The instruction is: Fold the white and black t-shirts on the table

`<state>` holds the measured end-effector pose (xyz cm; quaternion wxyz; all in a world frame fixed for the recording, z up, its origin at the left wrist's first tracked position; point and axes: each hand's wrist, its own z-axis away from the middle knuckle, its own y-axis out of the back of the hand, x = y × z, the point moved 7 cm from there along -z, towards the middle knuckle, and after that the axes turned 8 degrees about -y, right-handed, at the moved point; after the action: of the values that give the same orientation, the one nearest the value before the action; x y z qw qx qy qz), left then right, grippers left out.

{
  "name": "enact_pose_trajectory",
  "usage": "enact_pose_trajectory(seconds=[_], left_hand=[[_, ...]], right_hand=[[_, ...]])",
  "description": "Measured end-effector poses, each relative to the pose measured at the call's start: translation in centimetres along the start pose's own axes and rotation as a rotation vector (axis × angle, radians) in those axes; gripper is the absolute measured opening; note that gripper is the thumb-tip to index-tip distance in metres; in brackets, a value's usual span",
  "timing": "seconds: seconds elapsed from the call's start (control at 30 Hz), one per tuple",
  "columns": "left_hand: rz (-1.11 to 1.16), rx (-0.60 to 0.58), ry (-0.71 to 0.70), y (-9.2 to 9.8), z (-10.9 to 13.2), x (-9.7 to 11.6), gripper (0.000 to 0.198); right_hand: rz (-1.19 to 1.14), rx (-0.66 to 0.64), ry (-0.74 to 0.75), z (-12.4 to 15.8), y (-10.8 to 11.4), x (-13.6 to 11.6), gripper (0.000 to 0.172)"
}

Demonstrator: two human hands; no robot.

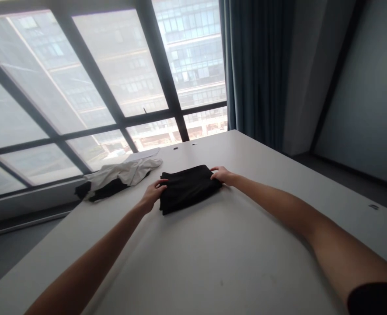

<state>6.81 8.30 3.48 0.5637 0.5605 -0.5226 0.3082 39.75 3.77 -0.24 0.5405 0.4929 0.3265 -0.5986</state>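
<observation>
A folded black garment (190,188) lies on the white table, a compact stack of layers; its exact kind I cannot tell. My left hand (153,193) grips its left edge, thumb and fingers pinching the layers. At the opposite edge, my right hand (221,175) has the fabric between thumb and fingers near the upper right corner. Some of the fingertips are hidden behind or under the cloth. Both arms reach forward from the bottom of the view.
To the left, a crumpled pile of light grey clothing (124,173) rests with black cloth (106,190) under it. A flat white sheet (144,154) lies behind. The table (193,253) ends near large windows (121,61) and a blue curtain (255,70).
</observation>
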Motion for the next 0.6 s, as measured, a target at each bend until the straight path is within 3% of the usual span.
enact_pose_trajectory(seconds=[0.07,0.17,0.27,0.37,0.47,0.6], left_hand=[[0.060,-0.012,0.010,-3.9,-1.6,0.7,0.048],[0.162,-0.101,0.045,-11.3,-3.7,2.2,0.050],[0.236,-0.222,0.090,-19.6,-5.7,3.6,0.064],[0.284,-0.256,0.101,-26.6,-7.8,4.7,0.075],[0.332,-0.262,0.118,-30.8,-9.4,4.9,0.079],[0.404,-0.301,0.154,-32.1,-10.4,4.2,0.080]], right_hand=[[0.003,0.097,0.021,-1.4,4.4,0.0,0.052],[0.013,0.284,0.052,-3.0,12.1,0.0,0.041],[0.031,0.508,0.076,-3.4,20.0,0.5,0.032],[0.072,0.665,0.082,-3.2,26.1,1.7,0.022],[0.140,0.733,0.092,-3.2,29.7,3.1,0.015],[0.221,0.758,0.134,-4.3,31.6,4.2,0.027]])
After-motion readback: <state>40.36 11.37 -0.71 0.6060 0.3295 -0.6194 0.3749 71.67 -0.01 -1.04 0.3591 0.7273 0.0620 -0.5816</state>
